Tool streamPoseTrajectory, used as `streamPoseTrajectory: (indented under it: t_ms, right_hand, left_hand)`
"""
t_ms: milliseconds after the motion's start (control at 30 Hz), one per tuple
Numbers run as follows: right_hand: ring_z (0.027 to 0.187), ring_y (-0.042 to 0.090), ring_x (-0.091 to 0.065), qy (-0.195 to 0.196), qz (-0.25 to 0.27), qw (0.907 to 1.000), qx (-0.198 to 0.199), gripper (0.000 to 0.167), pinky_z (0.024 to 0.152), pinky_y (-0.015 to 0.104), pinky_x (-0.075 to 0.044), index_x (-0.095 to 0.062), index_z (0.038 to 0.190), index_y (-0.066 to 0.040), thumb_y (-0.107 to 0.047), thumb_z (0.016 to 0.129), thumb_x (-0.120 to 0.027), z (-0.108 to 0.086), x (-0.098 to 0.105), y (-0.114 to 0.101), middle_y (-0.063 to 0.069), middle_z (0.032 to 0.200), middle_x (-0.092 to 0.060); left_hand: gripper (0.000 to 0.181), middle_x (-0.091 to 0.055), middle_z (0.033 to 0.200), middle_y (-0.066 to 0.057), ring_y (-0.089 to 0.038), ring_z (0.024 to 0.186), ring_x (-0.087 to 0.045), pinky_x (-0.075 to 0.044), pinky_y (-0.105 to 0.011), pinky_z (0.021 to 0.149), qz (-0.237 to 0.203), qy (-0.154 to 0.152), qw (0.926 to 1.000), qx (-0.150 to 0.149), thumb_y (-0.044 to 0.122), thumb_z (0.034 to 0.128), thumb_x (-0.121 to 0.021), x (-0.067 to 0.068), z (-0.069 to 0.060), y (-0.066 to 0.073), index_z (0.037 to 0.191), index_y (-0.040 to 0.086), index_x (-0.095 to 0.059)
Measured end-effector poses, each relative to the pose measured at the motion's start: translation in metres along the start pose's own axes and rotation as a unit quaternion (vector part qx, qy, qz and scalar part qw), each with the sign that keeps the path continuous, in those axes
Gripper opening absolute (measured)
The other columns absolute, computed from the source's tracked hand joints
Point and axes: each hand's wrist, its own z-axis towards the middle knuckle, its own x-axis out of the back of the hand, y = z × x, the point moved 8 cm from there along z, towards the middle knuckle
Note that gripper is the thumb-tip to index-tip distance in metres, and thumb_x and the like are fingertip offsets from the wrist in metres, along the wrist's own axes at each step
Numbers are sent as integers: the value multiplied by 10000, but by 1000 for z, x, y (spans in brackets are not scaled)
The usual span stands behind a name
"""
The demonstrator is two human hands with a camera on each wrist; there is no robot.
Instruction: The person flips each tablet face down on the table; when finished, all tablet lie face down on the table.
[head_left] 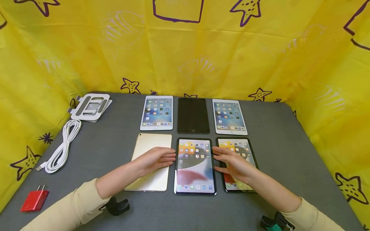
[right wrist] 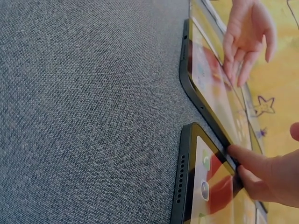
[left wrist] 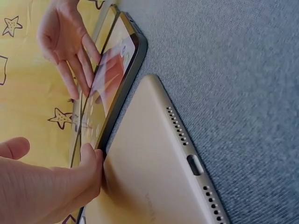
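Beige sleeves point(head_left: 72, 205) nearest; front-middle tablet point(head_left: 194, 166) lies between left fingers point(head_left: 167, 155) and right fingers point(head_left: 222, 158), all extended, released.

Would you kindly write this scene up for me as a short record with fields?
left hand: fingers at left edge of the middle tablet
right hand: fingers at its right edge
front row: gold tablet, back up; middle tablet, lit; right tablet, lit
back row: white tablet, lit; black tablet, dark screen; second white tablet, lit
far left: silver stand-like item, white cable, red charger
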Motion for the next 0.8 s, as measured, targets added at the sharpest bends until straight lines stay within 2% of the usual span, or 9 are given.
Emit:
streamPoseTrajectory:
  t_ms: [200,367,467,567,667,800]
  right_hand:
    - [1429,403,-136,-35,-92,10000,16,605,1095,570,-286,-189,1513,55,-75,992,-466,1,-1,-1,224,1588,-84]
    - [1432,411,-134,-137,-339,9993,92,602,1105,563,-271,-192,1507,61,-74,990,-471,3,-5,0,227,1586,-94]
    - [1430,421,-146,-241,-482,9984,143,597,1114,543,-266,-191,1506,68,-63,990,-462,4,-9,2,233,1584,-110]
    - [1432,421,-148,-364,-544,9977,164,598,1120,525,-265,-200,1507,65,-50,981,-458,7,-15,4,225,1586,-125]
    - [1434,412,-146,-537,-542,9969,187,611,1118,515,-276,-204,1511,58,-52,972,-469,11,-23,5,219,1588,-131]
    - [1432,404,-155,-671,-524,9962,186,620,1107,511,-300,-223,1510,48,-70,962,-488,15,-34,7,226,1576,-163]
  left_hand:
    - [523,-391,1418,-342,-413,1331,-396,-298,-449,1121,125,58,9999,26,178,996,-460,0,1,2,1375,-168,-361]
    - [467,-483,1271,-263,-293,1135,-534,-394,-410,1062,126,249,9995,-136,156,979,-512,2,1,0,1307,-152,-385]
    - [352,-512,1159,-191,-203,988,-563,-480,-343,960,111,366,9983,-443,93,983,-513,3,-1,4,1248,-110,-401]
    - [292,-533,1095,-153,-166,909,-582,-527,-305,869,102,456,9953,-850,47,977,-529,2,-6,14,1213,-85,-420]
    - [292,-542,1078,-139,-159,898,-596,-542,-321,848,116,490,9911,-1235,35,963,-559,-3,-11,26,1202,-77,-437]
    - [312,-544,1084,-130,-139,916,-604,-545,-354,855,106,506,9867,-1544,14,937,-594,-9,-18,39,1199,-73,-448]
